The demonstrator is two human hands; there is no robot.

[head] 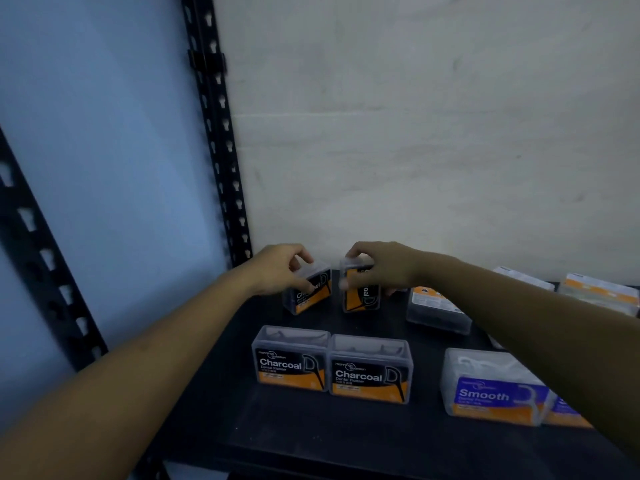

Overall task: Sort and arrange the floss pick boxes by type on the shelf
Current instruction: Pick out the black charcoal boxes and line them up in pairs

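Observation:
On the black shelf (311, 441), my left hand (280, 268) grips a tilted Charcoal floss box (313, 294) at the back. Beside it my right hand (384, 265) grips a second Charcoal box (362, 296) turned on its end. The two held boxes sit close together but apart. In front of them two upright Charcoal boxes (291, 362) (370, 370) stand side by side, touching. A purple Smooth box (491, 389) stands at the front right, with another Smooth box (568, 414) partly hidden behind my right forearm.
A Charcoal box (436, 311) lies flat at the back, right of the held ones. More clear boxes (599, 289) lie at the far right back. A black slotted upright (221, 140) rises at the shelf's back-left corner against a white wall.

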